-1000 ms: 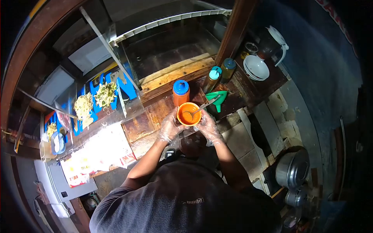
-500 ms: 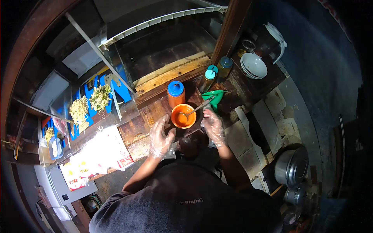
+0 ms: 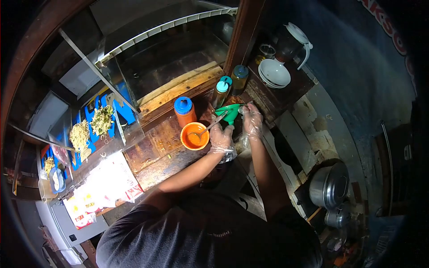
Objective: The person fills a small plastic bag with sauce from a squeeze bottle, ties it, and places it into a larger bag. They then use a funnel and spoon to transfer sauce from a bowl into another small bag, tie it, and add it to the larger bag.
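My green funnel [image 3: 229,111] lies tipped on the worn wooden surface, at two o'clock from the orange bowl [image 3: 195,136] of sauce.

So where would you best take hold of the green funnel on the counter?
By the wide rim of the green funnel, coming from above on the near side. It lies on the counter with its broad mouth showing and its spout hidden under the gloved left hand; the right hand already touches its right edge. The spoon in the orange bowl crowds its left side.

One orange bowl [image 3: 194,136], one spoon [image 3: 206,127], one green funnel [image 3: 229,111], three capped bottles [image 3: 184,111], two gloved hands [image 3: 221,137].
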`<move>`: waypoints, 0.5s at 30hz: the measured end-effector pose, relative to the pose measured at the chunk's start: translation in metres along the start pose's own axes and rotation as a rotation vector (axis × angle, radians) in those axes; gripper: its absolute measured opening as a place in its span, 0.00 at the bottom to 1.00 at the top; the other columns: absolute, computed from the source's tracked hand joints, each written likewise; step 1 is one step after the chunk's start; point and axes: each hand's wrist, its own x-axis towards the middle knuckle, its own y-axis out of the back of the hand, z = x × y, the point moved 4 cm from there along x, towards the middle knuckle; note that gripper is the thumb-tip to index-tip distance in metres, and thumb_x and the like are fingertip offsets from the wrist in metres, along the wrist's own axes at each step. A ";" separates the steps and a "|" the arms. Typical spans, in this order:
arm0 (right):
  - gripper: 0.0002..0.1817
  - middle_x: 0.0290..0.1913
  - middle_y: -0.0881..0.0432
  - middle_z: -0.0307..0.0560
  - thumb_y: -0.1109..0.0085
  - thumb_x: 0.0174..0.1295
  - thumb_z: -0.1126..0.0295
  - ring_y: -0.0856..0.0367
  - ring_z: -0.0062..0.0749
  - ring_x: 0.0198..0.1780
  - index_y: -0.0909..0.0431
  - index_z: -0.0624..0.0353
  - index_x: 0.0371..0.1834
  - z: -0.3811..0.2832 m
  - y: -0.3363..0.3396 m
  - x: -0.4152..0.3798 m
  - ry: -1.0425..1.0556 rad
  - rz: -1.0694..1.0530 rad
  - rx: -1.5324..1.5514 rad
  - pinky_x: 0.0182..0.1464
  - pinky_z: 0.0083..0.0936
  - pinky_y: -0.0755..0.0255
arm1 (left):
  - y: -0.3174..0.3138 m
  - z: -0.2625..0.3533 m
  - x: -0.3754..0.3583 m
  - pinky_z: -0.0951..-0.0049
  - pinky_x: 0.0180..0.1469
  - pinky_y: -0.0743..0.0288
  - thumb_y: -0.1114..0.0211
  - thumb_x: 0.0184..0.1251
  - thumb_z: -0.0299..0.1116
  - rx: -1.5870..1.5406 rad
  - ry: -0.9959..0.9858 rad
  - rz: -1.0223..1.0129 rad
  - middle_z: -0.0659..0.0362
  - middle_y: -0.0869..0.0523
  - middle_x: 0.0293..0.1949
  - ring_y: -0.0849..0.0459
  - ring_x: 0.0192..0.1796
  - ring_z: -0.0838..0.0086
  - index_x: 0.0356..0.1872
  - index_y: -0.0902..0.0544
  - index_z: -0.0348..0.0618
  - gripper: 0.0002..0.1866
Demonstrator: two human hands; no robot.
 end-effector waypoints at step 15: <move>0.17 0.50 0.19 0.41 0.40 0.66 0.64 0.20 0.27 0.48 0.21 0.59 0.55 0.006 0.007 -0.010 -0.249 -0.128 0.364 0.43 0.26 0.21 | -0.014 -0.024 0.014 0.63 0.58 0.28 0.43 0.70 0.41 -0.240 0.017 0.055 0.40 0.20 0.51 0.20 0.53 0.55 0.65 0.33 0.28 0.30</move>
